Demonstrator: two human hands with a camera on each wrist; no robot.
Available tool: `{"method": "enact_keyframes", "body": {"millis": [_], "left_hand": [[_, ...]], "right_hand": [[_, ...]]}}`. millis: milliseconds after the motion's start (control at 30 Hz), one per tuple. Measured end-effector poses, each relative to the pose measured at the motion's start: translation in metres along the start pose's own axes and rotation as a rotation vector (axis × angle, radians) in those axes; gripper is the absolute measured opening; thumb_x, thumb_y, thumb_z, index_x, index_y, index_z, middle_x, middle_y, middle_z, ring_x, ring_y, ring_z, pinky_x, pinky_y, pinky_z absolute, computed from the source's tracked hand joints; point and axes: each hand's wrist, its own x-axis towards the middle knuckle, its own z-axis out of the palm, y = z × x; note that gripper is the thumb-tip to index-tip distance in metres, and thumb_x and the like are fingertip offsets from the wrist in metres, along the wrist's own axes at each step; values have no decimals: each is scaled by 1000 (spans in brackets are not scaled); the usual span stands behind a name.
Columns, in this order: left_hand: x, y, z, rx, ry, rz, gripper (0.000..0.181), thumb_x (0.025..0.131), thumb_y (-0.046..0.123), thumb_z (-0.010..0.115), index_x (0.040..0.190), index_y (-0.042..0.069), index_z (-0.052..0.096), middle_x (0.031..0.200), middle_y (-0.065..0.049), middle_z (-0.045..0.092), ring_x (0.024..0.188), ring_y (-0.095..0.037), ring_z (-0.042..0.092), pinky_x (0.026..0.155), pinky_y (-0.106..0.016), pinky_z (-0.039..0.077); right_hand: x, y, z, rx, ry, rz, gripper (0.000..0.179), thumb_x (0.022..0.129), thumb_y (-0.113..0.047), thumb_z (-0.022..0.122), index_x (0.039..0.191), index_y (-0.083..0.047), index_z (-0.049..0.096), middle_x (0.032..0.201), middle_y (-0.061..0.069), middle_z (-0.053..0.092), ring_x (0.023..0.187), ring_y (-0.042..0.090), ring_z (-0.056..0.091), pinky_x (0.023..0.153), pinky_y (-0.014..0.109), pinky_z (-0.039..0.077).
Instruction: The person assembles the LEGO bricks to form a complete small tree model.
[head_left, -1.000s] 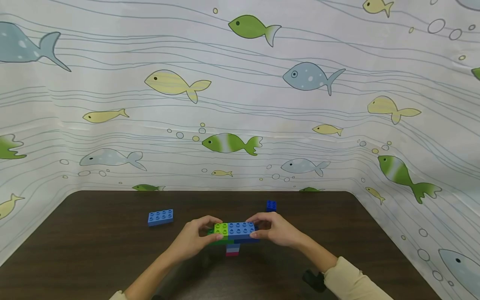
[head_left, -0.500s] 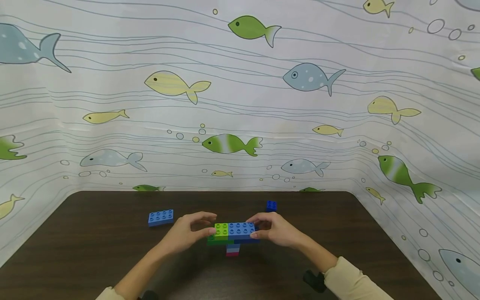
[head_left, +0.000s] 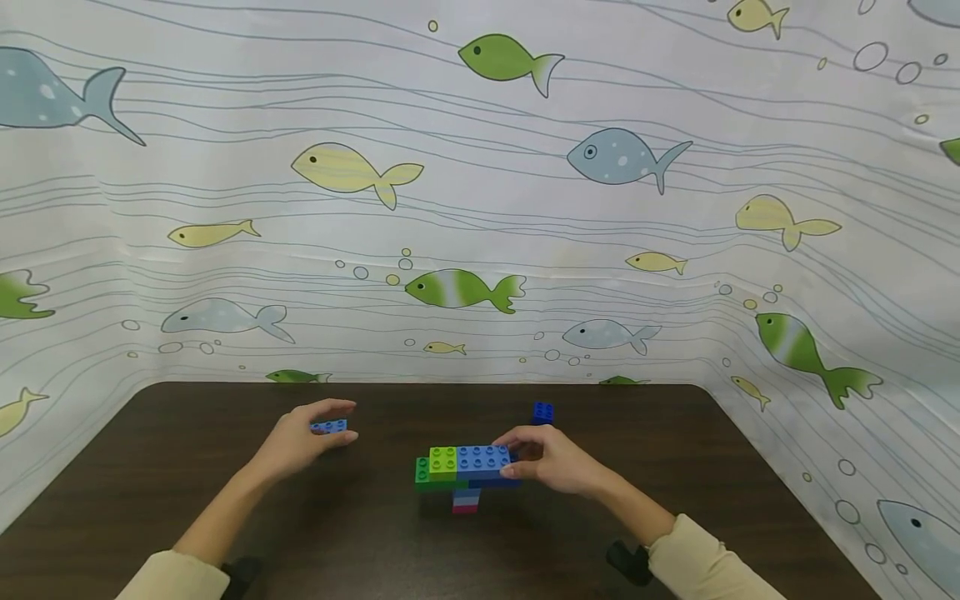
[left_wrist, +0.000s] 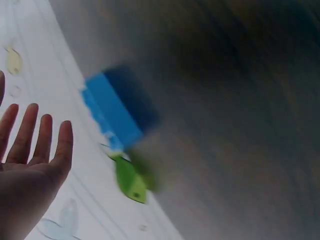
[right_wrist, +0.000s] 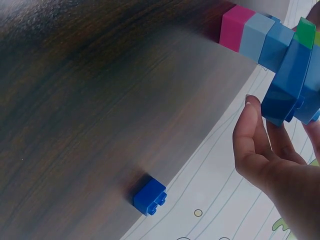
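A toy building-brick structure (head_left: 465, 481) stands in the middle of the table. Its narrow column has a pink brick (right_wrist: 235, 27) at the foot, then pale blue and blue. A green brick (head_left: 422, 472) and a dark blue brick lie across the column, topped by a lime brick (head_left: 442, 461) and a blue brick (head_left: 480, 461). My right hand (head_left: 561, 462) pinches the right end of the structure between thumb and fingers. Away to the left, my left hand (head_left: 294, 443), thumb and fingers spread apart and holding nothing, is at a loose blue brick (left_wrist: 114, 111), partly hiding it in the head view.
A small dark blue brick (head_left: 543, 412) sits on the dark wooden table (head_left: 420, 558), behind my right hand. A white fish-patterned sheet (head_left: 480, 225) rises along the table's back and sides. Black straps (head_left: 628, 562) show under both forearms.
My left hand has let go of the structure's left end and moved left to the loose blue brick. The right hand keeps its hold, and the structure stays in place.
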Motion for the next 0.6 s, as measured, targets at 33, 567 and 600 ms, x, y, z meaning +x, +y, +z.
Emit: {"method": "enact_keyframes", "body": {"millis": [33, 567, 600], "left_hand": [[0, -4, -2, 16, 4, -17, 53, 83, 31, 67, 125, 3, 52, 122, -22, 53, 102, -39, 55, 76, -50, 46], [2, -47, -4, 164, 76, -66, 50, 80, 19, 71, 120, -4, 53, 120, -31, 49, 111, -52, 39, 86, -64, 31], [2, -48, -4, 166, 72, -67, 51, 79, 19, 71, 120, -5, 52, 120, -32, 48, 111, -52, 39, 86, -64, 31]], "right_hand": [[0, 0, 0, 0, -1, -1, 29, 84, -16, 67, 111, -8, 62, 104, 6, 60, 86, 20, 56, 74, 30, 50], [0, -1, -1, 27, -5, -1, 29, 84, -15, 67, 111, -8, 62, 104, 6, 60, 85, 19, 55, 72, 29, 50], [0, -1, -1, 24, -4, 0, 29, 84, -16, 67, 111, -8, 62, 104, 6, 60, 85, 19, 55, 72, 29, 50]]}}
